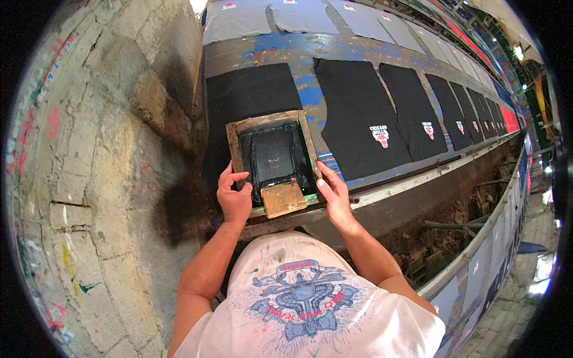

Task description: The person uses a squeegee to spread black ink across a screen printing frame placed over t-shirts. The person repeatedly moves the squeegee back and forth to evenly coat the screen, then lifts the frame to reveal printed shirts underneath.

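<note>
Left hand (234, 196) and right hand (334, 192), two in all, grip one wooden frame (265, 120) by its lower sides, at the centre of the head view. One tan block (285, 200) rests at its lower end, covering part of that edge. The wooden frame hides part of the leftmost of at least six black cloths (355, 107) stretching right; the farthest are too small to count. At least four grey cloths (304, 18) line the top of the picture, across a paint-spotted table (262, 51). One wall (101, 179) fills the left.
</note>
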A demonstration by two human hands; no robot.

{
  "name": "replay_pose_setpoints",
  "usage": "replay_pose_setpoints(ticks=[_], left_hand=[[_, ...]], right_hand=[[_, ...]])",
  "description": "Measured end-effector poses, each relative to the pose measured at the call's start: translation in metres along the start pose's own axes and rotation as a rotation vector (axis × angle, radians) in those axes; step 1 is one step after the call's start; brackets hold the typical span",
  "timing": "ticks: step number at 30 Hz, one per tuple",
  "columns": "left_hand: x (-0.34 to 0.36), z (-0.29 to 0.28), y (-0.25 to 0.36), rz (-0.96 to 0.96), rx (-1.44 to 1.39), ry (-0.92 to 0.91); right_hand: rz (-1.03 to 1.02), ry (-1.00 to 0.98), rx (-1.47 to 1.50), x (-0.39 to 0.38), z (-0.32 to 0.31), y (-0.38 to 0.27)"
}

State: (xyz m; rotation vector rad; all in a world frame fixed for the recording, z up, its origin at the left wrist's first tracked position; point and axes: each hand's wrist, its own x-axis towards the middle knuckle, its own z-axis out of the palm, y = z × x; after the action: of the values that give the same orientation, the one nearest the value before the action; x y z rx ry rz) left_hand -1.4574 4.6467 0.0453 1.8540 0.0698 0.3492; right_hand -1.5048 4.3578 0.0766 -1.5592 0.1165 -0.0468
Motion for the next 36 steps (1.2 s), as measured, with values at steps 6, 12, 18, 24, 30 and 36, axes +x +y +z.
replay_pose_setpoints(ticks=[6,12,18,24,30,36], left_hand=[[0.001,0.003,-0.002,0.004,-0.024,0.009],[0.001,0.004,-0.001,-0.006,-0.039,0.011],[0.001,0.006,0.001,0.008,-0.022,0.015],[0.001,0.005,-0.001,-0.034,-0.097,0.020],[0.001,0.005,-0.005,-0.040,-0.078,0.013],[0.001,0.006,-0.005,-0.101,-0.186,0.016]], right_hand=[[0.001,0.019,-0.002,0.002,-0.002,0.009],[0.007,0.022,0.073,0.002,-0.003,0.015],[0.027,0.027,0.089,0.002,-0.004,0.011],[0.049,0.016,0.092,0.002,-0.005,0.010],[0.046,0.012,0.086,0.002,-0.005,0.014],[0.033,0.003,0.080,0.003,-0.005,0.017]])
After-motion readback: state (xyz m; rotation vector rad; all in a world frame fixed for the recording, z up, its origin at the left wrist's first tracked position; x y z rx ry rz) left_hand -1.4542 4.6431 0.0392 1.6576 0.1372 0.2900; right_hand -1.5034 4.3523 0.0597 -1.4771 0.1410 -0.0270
